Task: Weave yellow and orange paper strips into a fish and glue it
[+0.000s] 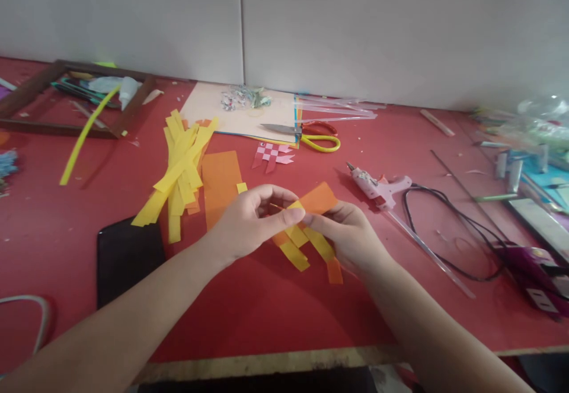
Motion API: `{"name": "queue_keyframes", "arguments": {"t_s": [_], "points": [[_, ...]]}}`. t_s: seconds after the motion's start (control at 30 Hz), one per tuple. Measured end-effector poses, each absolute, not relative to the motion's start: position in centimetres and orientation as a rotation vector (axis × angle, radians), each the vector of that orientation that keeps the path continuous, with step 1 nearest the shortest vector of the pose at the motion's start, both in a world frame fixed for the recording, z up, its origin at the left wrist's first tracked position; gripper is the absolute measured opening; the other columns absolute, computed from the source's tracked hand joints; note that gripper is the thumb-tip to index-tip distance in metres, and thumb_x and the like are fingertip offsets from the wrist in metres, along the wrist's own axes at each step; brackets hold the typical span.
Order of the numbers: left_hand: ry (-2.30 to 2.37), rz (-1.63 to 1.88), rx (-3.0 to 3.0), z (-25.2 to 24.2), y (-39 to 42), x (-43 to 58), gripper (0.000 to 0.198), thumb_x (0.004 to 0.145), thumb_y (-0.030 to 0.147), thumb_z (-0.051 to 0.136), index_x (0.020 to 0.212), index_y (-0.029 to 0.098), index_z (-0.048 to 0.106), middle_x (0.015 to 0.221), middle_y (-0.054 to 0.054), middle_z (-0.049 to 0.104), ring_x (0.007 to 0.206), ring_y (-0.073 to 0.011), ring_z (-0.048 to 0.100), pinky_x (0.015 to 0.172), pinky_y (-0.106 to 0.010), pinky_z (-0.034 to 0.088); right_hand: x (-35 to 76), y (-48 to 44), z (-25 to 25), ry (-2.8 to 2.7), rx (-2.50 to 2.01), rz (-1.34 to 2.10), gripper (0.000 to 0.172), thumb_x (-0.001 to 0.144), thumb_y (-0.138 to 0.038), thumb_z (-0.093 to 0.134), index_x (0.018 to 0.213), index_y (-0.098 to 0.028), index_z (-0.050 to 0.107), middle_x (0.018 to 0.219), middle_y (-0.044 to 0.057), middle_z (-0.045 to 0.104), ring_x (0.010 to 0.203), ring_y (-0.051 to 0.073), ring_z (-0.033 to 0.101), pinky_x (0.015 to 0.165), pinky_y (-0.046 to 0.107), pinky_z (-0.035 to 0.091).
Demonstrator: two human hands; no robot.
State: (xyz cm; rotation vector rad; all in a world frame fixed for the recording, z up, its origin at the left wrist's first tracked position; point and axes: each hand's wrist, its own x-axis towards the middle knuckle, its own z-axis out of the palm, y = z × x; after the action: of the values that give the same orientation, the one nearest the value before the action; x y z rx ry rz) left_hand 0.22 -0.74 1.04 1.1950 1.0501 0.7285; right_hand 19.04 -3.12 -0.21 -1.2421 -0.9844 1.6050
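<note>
Between my two hands is a piece of interlaced orange and yellow paper strips (317,198), held above the red table. My left hand (249,218) pinches its left side, thumb on top of a yellow strip. From the right, my right hand (353,233) grips the same piece with thumb and fingers, close to the left thumb. Several strip ends hang below the hands. Behind the left hand lies an orange paper sheet (221,173), next to a pile of yellow paper strips (178,171). A small pink-and-white woven paper fish (269,153) lies just beyond.
Scissors (317,135) rest partly on cream paper (200,102) at the back. To the right lie a pink glue gun (377,188) with a cable and a purple power strip (531,274). A black phone-like slab (127,256) and a wooden frame (57,126) are at left.
</note>
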Motion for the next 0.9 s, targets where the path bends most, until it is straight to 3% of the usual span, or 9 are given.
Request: {"name": "queue_keyframes", "arguments": {"t_s": [0.33,0.5,0.67,0.8,0.9], "points": [[1.124,0.808,1.175,1.1,-0.5,0.2,0.030,0.076,0.040,0.077,0.094,0.019,0.065,0.098,-0.004,0.069,0.090,-0.0177,0.064,0.081,-0.031,0.049,19.5,-2.4,0.4,-1.078,-1.195,1.608,0.025,0.074,-0.036,0.080,0.096,-0.024,0.075,0.097,0.004,0.077,0.089,0.019,0.073,0.081,0.031,0.057],[1.109,0.716,1.183,1.0,-0.5,0.1,0.038,0.073,0.040,0.079,0.102,0.021,0.064,0.097,-0.004,0.067,0.090,-0.0184,0.063,0.080,-0.032,0.048,19.8,-2.6,0.0,-1.072,-1.224,1.638,0.024,0.076,-0.039,0.078,0.091,-0.021,0.073,0.084,0.003,0.074,0.073,0.016,0.070,0.068,0.029,0.057],[1.041,0.596,1.124,1.1,-0.9,0.3,0.057,0.073,0.036,0.079,0.122,0.023,0.051,0.085,0.000,0.064,0.081,-0.0166,0.063,0.070,-0.029,0.046,19.6,-2.5,-0.1,-1.025,-1.197,1.642,0.021,0.074,-0.032,0.080,0.089,-0.021,0.071,0.076,-0.002,0.070,0.066,0.011,0.065,0.062,0.024,0.053],[1.111,0.669,1.135,1.3,-1.0,0.3,0.068,0.073,0.039,0.080,0.130,0.025,0.046,0.103,-0.004,0.064,0.089,-0.0179,0.063,0.077,-0.032,0.048,19.3,-2.3,0.0,-0.944,-1.208,1.575,0.019,0.072,-0.030,0.081,0.079,-0.019,0.068,0.071,-0.003,0.067,0.060,0.009,0.061,0.054,0.020,0.049],[1.111,0.714,1.105,1.2,-0.9,0.3,0.075,0.070,0.037,0.083,0.134,0.026,0.044,0.117,-0.008,0.062,0.099,-0.0220,0.064,0.085,-0.037,0.051,19.2,-2.1,-0.1,-0.842,-1.184,1.481,0.021,0.070,-0.031,0.082,0.077,-0.020,0.067,0.073,-0.003,0.067,0.063,0.010,0.062,0.057,0.022,0.052]]}}
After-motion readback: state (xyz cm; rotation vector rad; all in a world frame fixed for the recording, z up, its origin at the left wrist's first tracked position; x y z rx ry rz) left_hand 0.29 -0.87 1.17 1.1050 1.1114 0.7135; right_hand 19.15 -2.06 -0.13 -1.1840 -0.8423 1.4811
